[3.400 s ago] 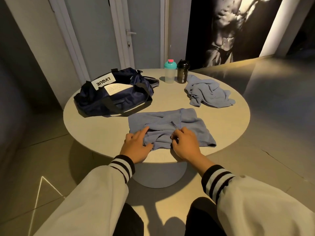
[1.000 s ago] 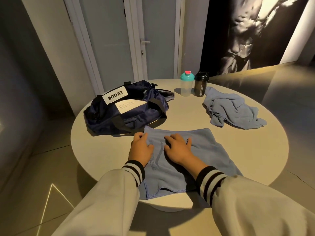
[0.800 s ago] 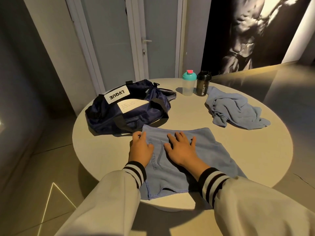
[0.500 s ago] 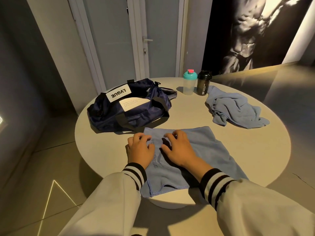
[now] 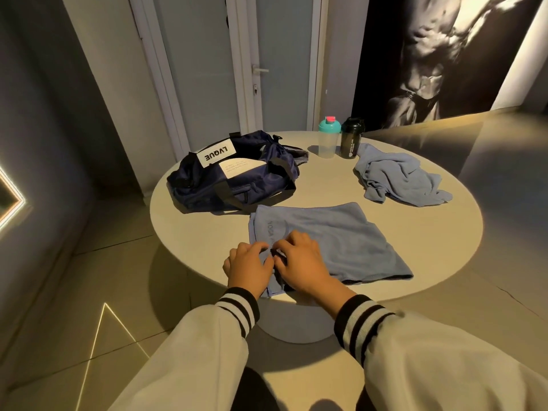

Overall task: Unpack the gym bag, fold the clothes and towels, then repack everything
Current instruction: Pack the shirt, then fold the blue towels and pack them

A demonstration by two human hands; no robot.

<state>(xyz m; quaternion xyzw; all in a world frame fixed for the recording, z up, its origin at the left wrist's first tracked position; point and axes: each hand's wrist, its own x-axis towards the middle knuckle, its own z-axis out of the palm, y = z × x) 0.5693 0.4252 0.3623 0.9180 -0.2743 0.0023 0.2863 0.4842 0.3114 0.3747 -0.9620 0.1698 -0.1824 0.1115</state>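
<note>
A blue towel (image 5: pixel 332 241) lies spread flat on the round table (image 5: pixel 421 253), near its front edge. My left hand (image 5: pixel 249 266) and my right hand (image 5: pixel 299 259) sit close together at the towel's near left part, fingers curled and pinching the cloth. The navy gym bag (image 5: pixel 234 170) lies open at the table's back left, a white label on top. A second blue cloth (image 5: pixel 397 176) lies crumpled at the back right.
Two shaker bottles stand at the table's far edge: a clear one with a teal lid (image 5: pixel 328 137) and a black one (image 5: pixel 350 137). Behind the table are a grey door (image 5: pixel 207 69) and a dark wall mural (image 5: pixel 439 54). Tiled floor surrounds the table.
My hands slid back from the towel's far part toward the near edge. Their flat fingers have curled and now pinch the cloth. The towel lies smoother than at first.
</note>
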